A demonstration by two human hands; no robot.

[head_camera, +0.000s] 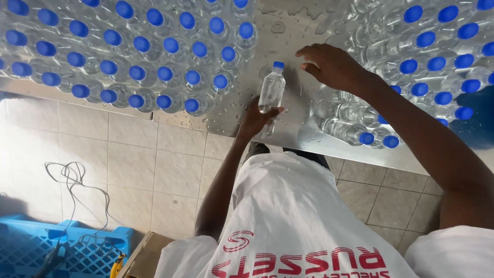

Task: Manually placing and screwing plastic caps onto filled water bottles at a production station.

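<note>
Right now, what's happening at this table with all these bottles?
A person stands at a wet metal table, gripping a single clear blue-capped bottle near its base with the left hand. The right hand rests open on the tabletop beside a cluster of bottles on the right, some lying on their sides. A larger group of upright bottles fills the left. A blue crate sits on the tiled floor.

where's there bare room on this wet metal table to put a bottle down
One bare strip of the steel table runs between the left block of upright blue-capped bottles and the right block, partly taken by the single bottle in the left hand and by the right hand. Lying bottles crowd the near right edge.
</note>
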